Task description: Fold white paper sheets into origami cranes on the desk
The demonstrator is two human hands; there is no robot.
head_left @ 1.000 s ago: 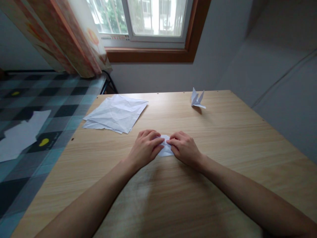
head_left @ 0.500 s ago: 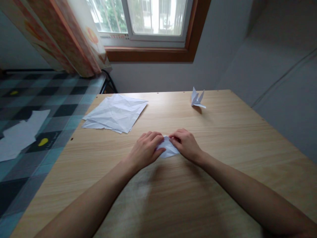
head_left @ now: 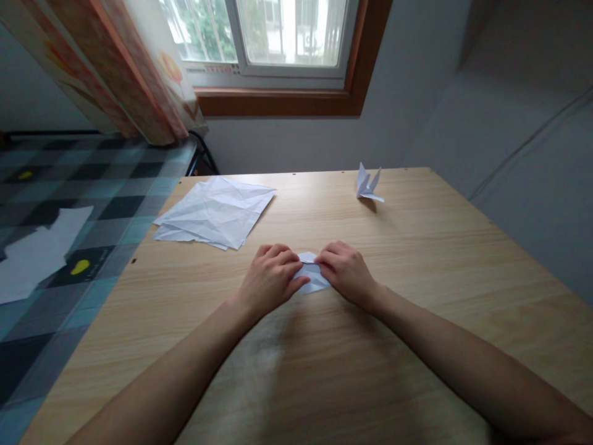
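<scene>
A small folded piece of white paper [head_left: 313, 279] lies on the wooden table [head_left: 333, 364] between my two hands. My left hand [head_left: 272, 275] grips its left side, the thumb near the front and the fingers at the back. On the right side, my right hand [head_left: 345, 271] pinches the paper, its thumb and forefinger at the far edge. A flap stands at the back of the paper, with a crease below it. The fingers hide both side corners. Beyond my right hand stands a white origami crane [head_left: 367, 185].
Several creased white sheets [head_left: 217, 210] are stacked at the table's far left. Left of the table, a bed with a checked cover [head_left: 115, 207] holds more white paper pieces [head_left: 41, 250]. A window [head_left: 291, 37] and a flowered curtain [head_left: 139, 74] are behind.
The far part of the small paper now shows as a separate flap with a crease line below it. My right fingers have shifted slightly; my left hand has barely moved.
</scene>
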